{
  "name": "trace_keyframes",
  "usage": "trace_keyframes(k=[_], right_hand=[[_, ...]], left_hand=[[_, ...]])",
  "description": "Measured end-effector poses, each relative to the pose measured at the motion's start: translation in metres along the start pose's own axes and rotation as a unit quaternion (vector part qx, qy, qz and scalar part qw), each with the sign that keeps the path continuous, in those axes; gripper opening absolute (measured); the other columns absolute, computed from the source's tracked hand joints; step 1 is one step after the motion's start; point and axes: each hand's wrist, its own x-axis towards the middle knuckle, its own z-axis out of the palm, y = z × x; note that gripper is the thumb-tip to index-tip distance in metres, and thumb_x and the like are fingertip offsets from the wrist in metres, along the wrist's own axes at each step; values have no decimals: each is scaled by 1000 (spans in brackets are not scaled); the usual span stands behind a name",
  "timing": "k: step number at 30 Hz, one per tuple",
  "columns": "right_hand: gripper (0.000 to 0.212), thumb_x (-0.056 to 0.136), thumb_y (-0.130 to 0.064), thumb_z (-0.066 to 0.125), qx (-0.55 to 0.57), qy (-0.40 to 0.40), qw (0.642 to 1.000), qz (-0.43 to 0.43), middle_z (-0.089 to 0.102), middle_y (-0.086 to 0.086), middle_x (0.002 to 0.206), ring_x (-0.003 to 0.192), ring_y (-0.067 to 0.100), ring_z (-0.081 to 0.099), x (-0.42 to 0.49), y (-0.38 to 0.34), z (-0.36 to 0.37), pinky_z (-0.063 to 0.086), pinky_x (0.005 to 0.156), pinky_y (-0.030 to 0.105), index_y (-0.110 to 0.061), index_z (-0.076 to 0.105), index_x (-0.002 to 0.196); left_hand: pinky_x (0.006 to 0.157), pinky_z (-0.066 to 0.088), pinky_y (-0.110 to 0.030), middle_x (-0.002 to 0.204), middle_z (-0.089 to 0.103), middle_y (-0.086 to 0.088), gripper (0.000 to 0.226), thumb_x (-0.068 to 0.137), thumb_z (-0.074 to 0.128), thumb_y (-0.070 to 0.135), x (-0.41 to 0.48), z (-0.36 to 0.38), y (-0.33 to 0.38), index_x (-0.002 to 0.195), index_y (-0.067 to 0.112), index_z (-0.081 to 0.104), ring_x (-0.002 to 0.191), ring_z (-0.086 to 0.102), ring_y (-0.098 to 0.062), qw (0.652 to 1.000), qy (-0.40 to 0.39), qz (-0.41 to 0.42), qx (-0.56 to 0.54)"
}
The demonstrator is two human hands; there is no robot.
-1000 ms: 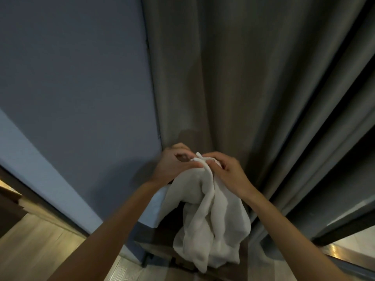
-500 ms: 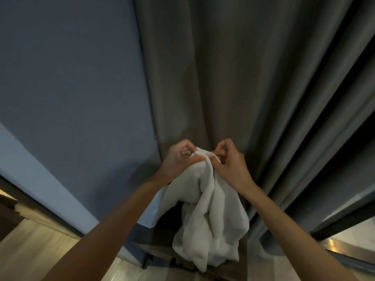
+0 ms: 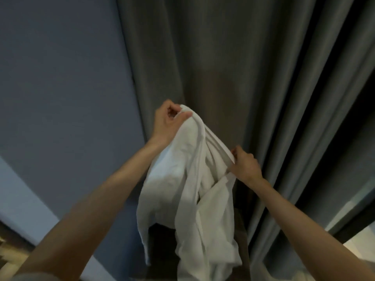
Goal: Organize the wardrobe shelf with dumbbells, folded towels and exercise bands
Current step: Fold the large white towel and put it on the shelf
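Two bare forearms reach up from the bottom edge, elbows cut off. One white towel (image 3: 192, 179) hangs unfolded in the air between the two hands. The left hand (image 3: 168, 122) pinches its top corner up high, and the right hand (image 3: 245, 167), lower down, pinches a stretched edge. The towel's crumpled lower end hides most of one dark piece of furniture (image 3: 160, 236), too dim to identify. Behind hang one grey pleated curtain (image 3: 223, 57) and one blue-grey wall (image 3: 60, 78).

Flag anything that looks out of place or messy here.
The white towel is unfolded, hanging crumpled from the left hand and right hand, which pinch its upper edge. Nothing else stands out.
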Motion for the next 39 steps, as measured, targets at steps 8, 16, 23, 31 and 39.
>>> trace_keyframes(k=[8,16,23,31,39], right_hand=[[23,84,-18,55,-26,61,993,101,65,14,104,95,34,62,16,31,-22,46,71,35,-17,56,107],[24,90,-26,57,-36,85,983,158,65,18,105,96,37,62,-8,76,-24,49,74,38,-11,56,108],[38,85,-14,56,2,102,978,184,60,23,107,97,42,60,-9,78,-23,46,74,40,-12,43,121],[23,100,-11,39,532,228,789,206,54,15,101,83,27,53,23,15,-39,42,53,27,-5,54,117],[21,100,-11,45,499,190,842,73,57,10,107,95,21,55,10,-15,-48,48,82,28,-5,58,116]], left_hand=[[68,41,-10,72,51,6,32,79,74,5,60,-30,48,69,20,48,68,48,0,992,110,57,-21],[65,40,-10,76,48,7,24,86,68,16,79,-85,37,76,21,48,66,45,1,960,271,23,-62],[60,38,-7,74,48,9,28,85,69,19,60,-126,2,74,27,45,61,44,2,948,316,-24,-14],[62,39,-12,72,47,8,32,88,66,15,35,-137,-28,72,26,40,63,43,0,959,274,-41,65],[60,39,-6,75,46,8,32,89,65,15,9,-120,-23,73,24,39,67,45,0,976,204,-50,62]])
